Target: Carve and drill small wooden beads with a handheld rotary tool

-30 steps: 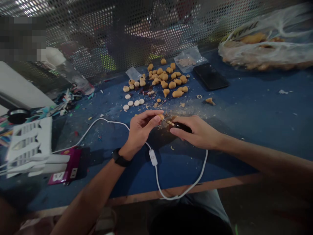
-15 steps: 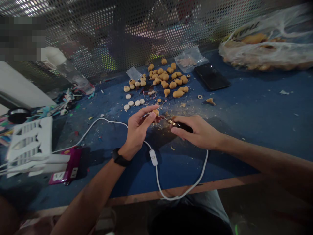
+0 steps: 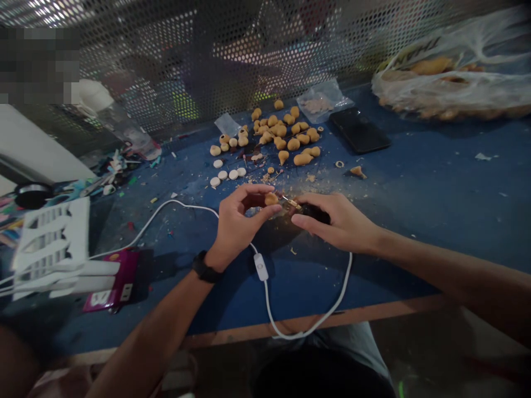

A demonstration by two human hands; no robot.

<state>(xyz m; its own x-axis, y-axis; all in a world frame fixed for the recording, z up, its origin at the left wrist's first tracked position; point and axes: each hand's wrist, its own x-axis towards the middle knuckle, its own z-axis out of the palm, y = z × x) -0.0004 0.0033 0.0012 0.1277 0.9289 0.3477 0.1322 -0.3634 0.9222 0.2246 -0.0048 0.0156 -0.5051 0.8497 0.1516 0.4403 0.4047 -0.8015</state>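
Observation:
In the middle of the head view, my left hand (image 3: 238,221) pinches a small tan gourd (image 3: 271,199) between thumb and fingertips. A black band is on that wrist. My right hand (image 3: 342,225) is closed around a mini rotary tool (image 3: 315,213) with a black body, a brass-coloured chuck and a thin metal bit. The bit points left, close to the gourd; I cannot tell whether they touch. A white cord with an inline switch (image 3: 260,267) loops below both hands. Pale shavings (image 3: 311,178) are scattered just beyond them.
Behind my hands lie several small gourds (image 3: 280,130), white discs (image 3: 233,174) and a black phone (image 3: 360,130). A plastic bag of gourds (image 3: 452,91) sits back right. At left are white cut-out sheets (image 3: 53,237), a purple box (image 3: 120,276) and a clear bottle (image 3: 128,130). Perforated metal panelling rises behind.
My left hand has shifted slightly right and its fingers have moved on the gourd, which shows more now. The rotary tool's bit has tilted upward a little.

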